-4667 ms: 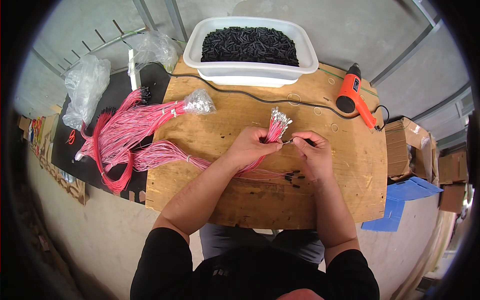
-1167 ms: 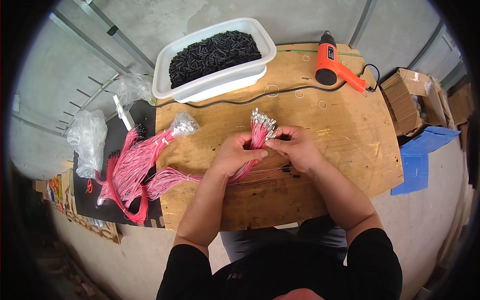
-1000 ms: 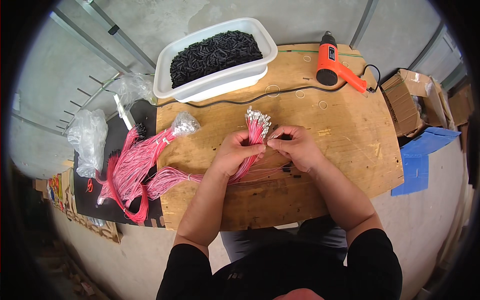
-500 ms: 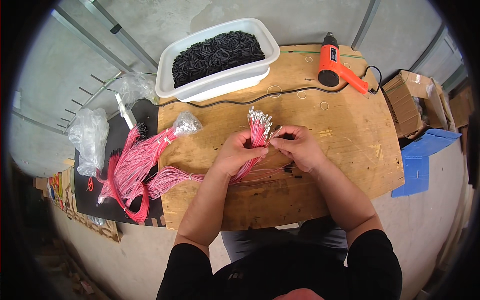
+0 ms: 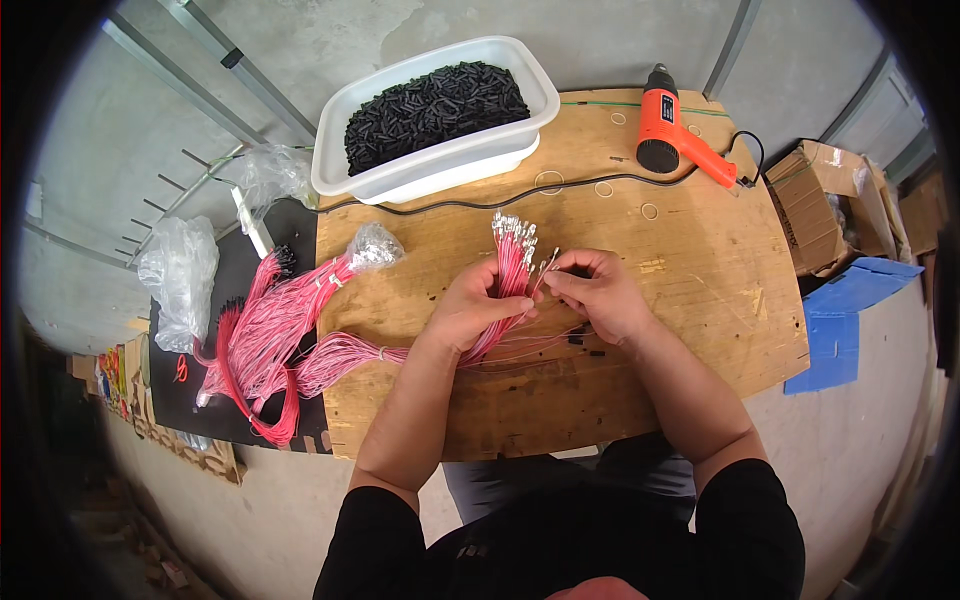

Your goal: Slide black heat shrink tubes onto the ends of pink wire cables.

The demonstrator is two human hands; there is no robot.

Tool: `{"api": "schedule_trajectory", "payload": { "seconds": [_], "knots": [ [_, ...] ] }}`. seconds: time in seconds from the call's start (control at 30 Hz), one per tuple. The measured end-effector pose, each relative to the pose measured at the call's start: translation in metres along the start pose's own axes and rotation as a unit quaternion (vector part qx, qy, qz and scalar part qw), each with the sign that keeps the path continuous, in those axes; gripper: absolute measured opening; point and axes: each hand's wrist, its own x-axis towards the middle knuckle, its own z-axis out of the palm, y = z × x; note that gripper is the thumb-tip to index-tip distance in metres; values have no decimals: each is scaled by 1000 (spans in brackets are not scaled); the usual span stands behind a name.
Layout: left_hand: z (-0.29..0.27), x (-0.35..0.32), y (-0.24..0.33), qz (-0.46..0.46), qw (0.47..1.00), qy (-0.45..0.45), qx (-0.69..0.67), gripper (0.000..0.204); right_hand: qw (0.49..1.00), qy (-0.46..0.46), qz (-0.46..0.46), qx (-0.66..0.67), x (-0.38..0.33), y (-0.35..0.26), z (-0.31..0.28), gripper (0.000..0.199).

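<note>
My left hand [image 5: 478,308] is closed round a bundle of thin pink wires [image 5: 512,262], its silver metal terminals [image 5: 513,230] fanned out at the top. At the bundle's right side my right hand [image 5: 596,292] pinches a single wire [image 5: 543,268] near its terminal, slightly apart from the others. Whether a small black sleeve is also between those fingertips is too small to tell. The wires trail left under my left forearm to a tied pink bunch [image 5: 345,362]. A few small black sleeves [image 5: 578,338] lie below my right hand.
A white tub [image 5: 330,150] full of black sleeves stands at the back. An orange heat gun [image 5: 690,140] lies back right, its black cord [image 5: 470,206] crossing the wooden table [image 5: 700,260]. More pink wire bundles [image 5: 280,320] and plastic bags [image 5: 185,285] lie left; cardboard boxes [image 5: 815,215] stand right.
One wire now stands a little apart from the bundle at my right fingertips. The dark piece seen there earlier no longer shows clearly. The bundle's top has shifted slightly left.
</note>
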Motion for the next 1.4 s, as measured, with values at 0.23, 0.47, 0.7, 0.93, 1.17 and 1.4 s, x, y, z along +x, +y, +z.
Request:
{"api": "schedule_trajectory", "payload": {
  "seconds": [0.23, 0.47, 0.7, 0.93, 1.17, 1.4],
  "knots": [
    [-2, 2, -4, 14, 998, -1, 58, 30, 995, 20, -49, -80, -1, 1, 2, 5],
    [4, -1, 2, -17, 999, 29, 15, 21, 996, 50, -54, -44, 0, -3, 0, 9],
    [3, -2, 3, -29, 999, 19, 13, 22, 1000, 2, -21, 4, -1, -4, -1, 10],
    [-4, 2, -5, -1, 1000, 23, -3, 20, 999, 25, -23, -37, 0, -5, -2, 5],
    [0, 4, -4, 20, 999, 32, -2, 21, 998, 27, -43, -47, -1, -3, -2, 6],
    [0, 4, -6, 39, 999, 33, 8, 19, 998, 24, -27, -43, 0, -3, -3, 9]
  ]
}}
